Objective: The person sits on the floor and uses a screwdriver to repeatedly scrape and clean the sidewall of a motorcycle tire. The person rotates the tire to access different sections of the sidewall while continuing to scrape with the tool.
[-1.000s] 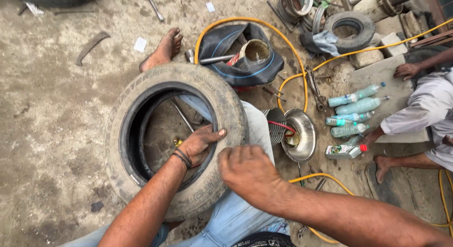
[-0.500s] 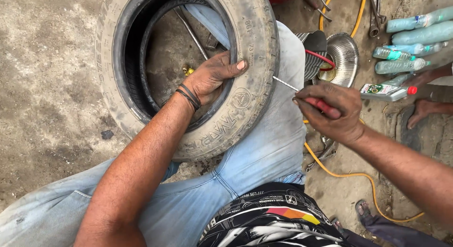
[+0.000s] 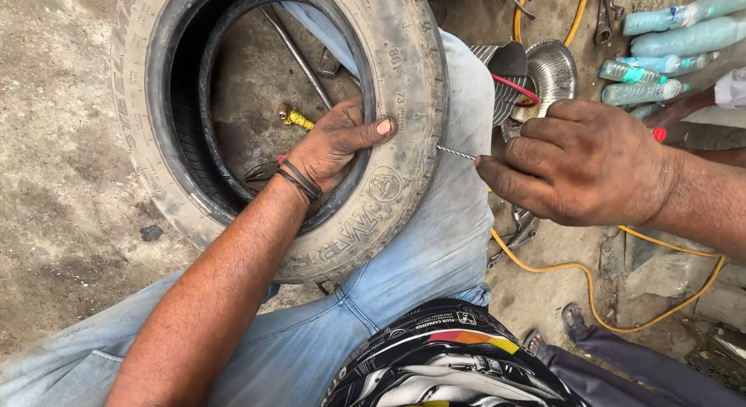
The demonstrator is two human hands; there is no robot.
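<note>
From the head camera, a big black tire (image 3: 256, 127) leans on the person's knee in blue jeans (image 3: 435, 244). It fills the top left of the picture, from about 9 o'clock round to 1 o'clock.

The left hand (image 3: 338, 143) reaches into the hole of the tire and hooks over its inner edge. The fingers are curled tight around the rim and the thumb lies flat on the side wall, pointing to 3 o'clock.

The right hand (image 3: 579, 162) is at 3 o'clock, just beside the tire. It is squeezed shut around a thin twisted metal spike (image 3: 457, 153). The tip of the spike points at the tread of the tire, very close to it. I cannot tell if it touches.

The tire looks heavy and thick. The rubber is stiff but can bend a bit, and it looks dusty, not slippery. The inner edge is a good place to hold, because fingers can wrap around it.

Plastic bottles (image 3: 660, 49) lie at 1 o'clock. A yellow hose (image 3: 590, 271) snakes over the ground at 4 o'clock.
</note>
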